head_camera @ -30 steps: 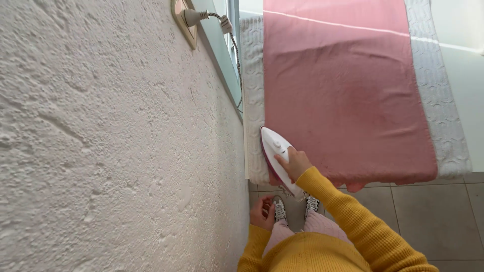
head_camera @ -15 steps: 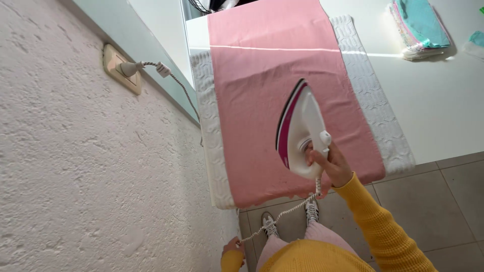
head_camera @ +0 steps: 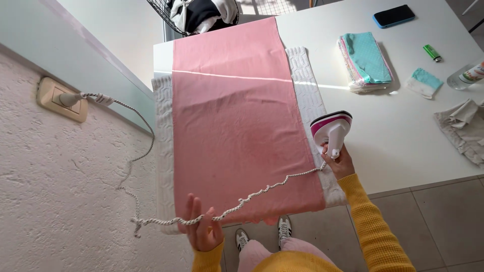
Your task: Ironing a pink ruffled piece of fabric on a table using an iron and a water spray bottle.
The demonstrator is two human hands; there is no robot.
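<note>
In the head view, your right hand (head_camera: 339, 160) now grips the handle of the white and magenta iron (head_camera: 331, 129), which half a second ago lay across the middle of the pink cloth (head_camera: 237, 126) and now stands tilted on its heel at the right edge of the white knitted towel (head_camera: 165, 166), just right of centre in the frame. With the soleplate off the fabric, the whole pink surface is uncovered.

Your left hand (head_camera: 201, 229), at the lower middle of the frame, has risen from down by the floor. It is spread wide, palm up, with the braided cord (head_camera: 252, 194) draped across its fingers (head_camera: 190, 210). The cord now runs from the iron's handle over the near end of the cloth, through that hand, and loops up the rough plaster wall (head_camera: 65, 201) to the plug (head_camera: 68, 98) in the beige socket (head_camera: 50, 98) at the left.

The pink cloth is smooth, flat and rectangular. The towel beneath it shows a raised cable pattern, and the white table (head_camera: 403, 131) is glossy.

At the upper right are:
- a folded stack of turquoise and pale cloths (head_camera: 365, 60);
- a small turquoise and white piece (head_camera: 424, 81);
- a green lighter (head_camera: 432, 52);
- a blue phone (head_camera: 394, 16);
- a crumpled grey cloth (head_camera: 466, 128).

A wire basket (head_camera: 201, 15) holds dark and white laundry at the top edge.
</note>
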